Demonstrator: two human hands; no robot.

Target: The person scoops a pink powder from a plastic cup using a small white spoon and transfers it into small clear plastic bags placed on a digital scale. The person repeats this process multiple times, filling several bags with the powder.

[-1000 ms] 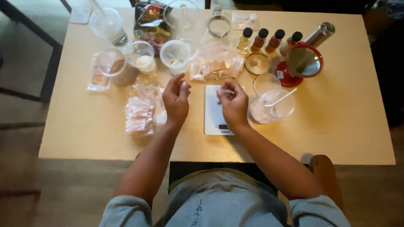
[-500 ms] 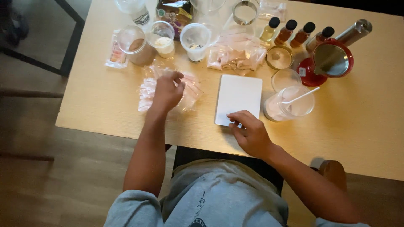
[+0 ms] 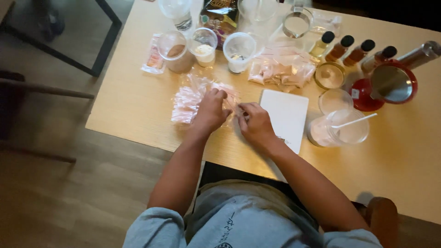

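Observation:
My left hand (image 3: 211, 110) rests on a heap of small clear plastic bags (image 3: 189, 98) on the wooden table (image 3: 138, 110), fingers pinching one bag at the heap's right edge. My right hand (image 3: 255, 123) meets it from the right, fingertips closed on the same bag. A flat white scale (image 3: 287, 115) lies just right of my right hand. Whether the pinched bag holds anything cannot be told.
Behind the hands stand clear cups (image 3: 204, 46) with powders, a pile of filled bags (image 3: 280, 69), several dark-capped bottles (image 3: 342, 46), a gold lid (image 3: 330, 76), a red-rimmed mirror (image 3: 390, 85) and a cup with a white stick (image 3: 340, 128). A dark frame (image 3: 108, 34) stands left.
My right hand left the scale's front edge and moved left to the bag heap. My left hand stayed on the heap. The view shifted, the table appearing larger.

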